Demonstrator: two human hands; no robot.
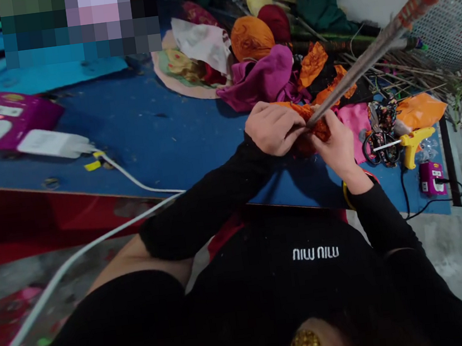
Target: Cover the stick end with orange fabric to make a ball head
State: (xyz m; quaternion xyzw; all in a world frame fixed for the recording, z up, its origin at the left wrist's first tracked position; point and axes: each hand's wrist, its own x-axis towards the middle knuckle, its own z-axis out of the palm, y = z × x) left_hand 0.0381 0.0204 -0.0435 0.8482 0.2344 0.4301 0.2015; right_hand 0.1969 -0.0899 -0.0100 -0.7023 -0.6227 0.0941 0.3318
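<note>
The left hand (pixel 271 130) and right hand (pixel 338 144) curl their fingers closed around orange wrap (pixel 322 130) at the slanted pole's (pixel 369 62) lower end, above the worktop's (pixel 146 133) near edge; rightward lie scissors (pixel 368 150), then a yellow glue gun (pixel 413 146) near the right edge, and a purple box (pixel 432 177) by the near right corner.

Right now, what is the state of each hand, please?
Left hand: closed, fingers pinching at the stick's lower end.
Right hand: closed on orange material beside the stick.
</note>
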